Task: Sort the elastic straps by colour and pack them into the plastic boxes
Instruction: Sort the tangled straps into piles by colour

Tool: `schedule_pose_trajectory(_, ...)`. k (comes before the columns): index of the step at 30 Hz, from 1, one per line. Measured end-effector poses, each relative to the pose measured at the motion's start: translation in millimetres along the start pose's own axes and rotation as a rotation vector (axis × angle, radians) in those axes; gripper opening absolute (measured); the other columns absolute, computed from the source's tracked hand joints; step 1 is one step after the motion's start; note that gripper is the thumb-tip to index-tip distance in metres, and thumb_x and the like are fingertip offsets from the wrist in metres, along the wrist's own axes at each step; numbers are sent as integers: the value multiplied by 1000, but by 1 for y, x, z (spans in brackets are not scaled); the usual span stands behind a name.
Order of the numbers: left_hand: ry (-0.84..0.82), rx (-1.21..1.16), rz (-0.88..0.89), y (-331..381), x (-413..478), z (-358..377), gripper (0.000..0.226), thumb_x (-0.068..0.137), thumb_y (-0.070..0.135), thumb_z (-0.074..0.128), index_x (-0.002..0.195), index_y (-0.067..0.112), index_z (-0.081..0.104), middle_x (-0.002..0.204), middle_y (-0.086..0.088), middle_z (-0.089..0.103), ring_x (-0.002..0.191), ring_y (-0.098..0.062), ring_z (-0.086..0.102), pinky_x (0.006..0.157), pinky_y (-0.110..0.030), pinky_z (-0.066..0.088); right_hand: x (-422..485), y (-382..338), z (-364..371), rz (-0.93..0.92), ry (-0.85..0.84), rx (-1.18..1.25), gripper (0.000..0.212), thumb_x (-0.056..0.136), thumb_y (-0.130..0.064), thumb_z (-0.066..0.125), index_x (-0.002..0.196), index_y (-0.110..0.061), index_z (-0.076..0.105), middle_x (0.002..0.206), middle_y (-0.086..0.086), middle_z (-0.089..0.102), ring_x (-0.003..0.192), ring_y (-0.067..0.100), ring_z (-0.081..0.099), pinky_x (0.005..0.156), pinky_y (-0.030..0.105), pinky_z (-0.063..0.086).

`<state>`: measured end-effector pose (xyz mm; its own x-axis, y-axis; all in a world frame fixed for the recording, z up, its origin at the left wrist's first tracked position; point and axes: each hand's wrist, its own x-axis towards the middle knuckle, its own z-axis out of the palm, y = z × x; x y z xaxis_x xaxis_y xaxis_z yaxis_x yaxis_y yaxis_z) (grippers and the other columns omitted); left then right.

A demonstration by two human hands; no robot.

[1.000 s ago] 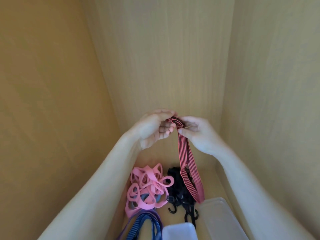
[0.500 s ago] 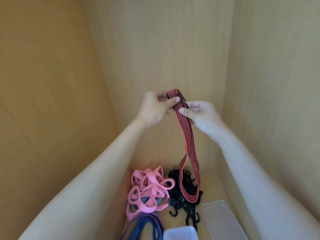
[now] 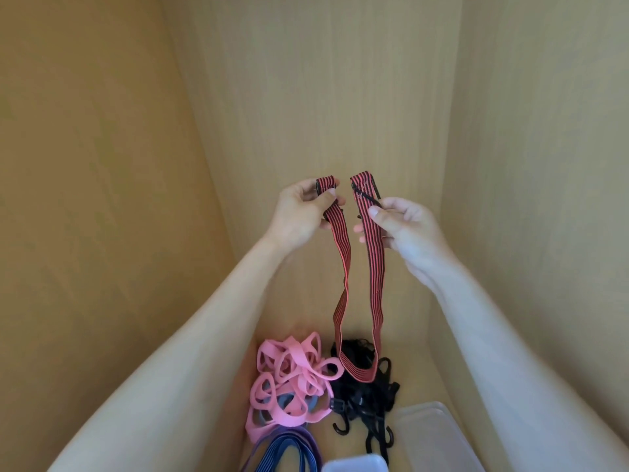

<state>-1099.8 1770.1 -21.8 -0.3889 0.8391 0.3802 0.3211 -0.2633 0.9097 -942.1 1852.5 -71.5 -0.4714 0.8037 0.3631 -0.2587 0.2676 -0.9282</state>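
Note:
A red-and-black striped elastic strap [image 3: 375, 277] hangs in a long U between my hands, raised in front of the wooden back wall. My left hand [image 3: 304, 216] pinches one end of it and my right hand [image 3: 403, 228] pinches the other end, near a black hook. The bottom of the loop dangles just over a heap of black straps with hooks [image 3: 366, 400]. A pile of pink elastic loops [image 3: 289, 379] lies to the left of that heap. Blue and purple straps [image 3: 286, 453] lie at the bottom edge.
A clear plastic box [image 3: 439, 437] stands at the lower right and the white rim of a second box [image 3: 354, 463] shows at the bottom edge. Wooden walls [image 3: 102, 199] close in on the left, back and right.
Both hands rose and moved apart. The strap's two ends, held together a second ago, are now separated, and the strap hangs open in a U.

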Motion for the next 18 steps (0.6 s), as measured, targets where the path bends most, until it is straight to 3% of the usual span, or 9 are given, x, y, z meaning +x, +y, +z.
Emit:
schedule_pose_trajectory(5,-71,-118,-28,3,4,2,28,101,13,58,125,-1,63,106,-17,70,83,-19,67,65,-23,56,0,2,9,7,-1,7,16,101,-16,60,104,-2,67,85,13,77,70,22,72,63,26,56)
schedule_pose_trajectory(10,-233,-306,-112,1,3,-3,23,101,5,53,119,-1,65,106,-14,71,95,-24,66,81,-28,59,-1,5,12,44,31,18,21,101,-16,61,106,4,67,76,10,75,64,20,69,60,25,55)
schedule_pose_trajectory(18,-280,-170,-69,0,1,-2,28,100,0,53,126,-5,64,123,-21,69,108,-22,67,89,-27,55,1,4,10,85,61,19,19,99,-22,65,101,-6,55,76,12,75,63,25,69,61,32,56)
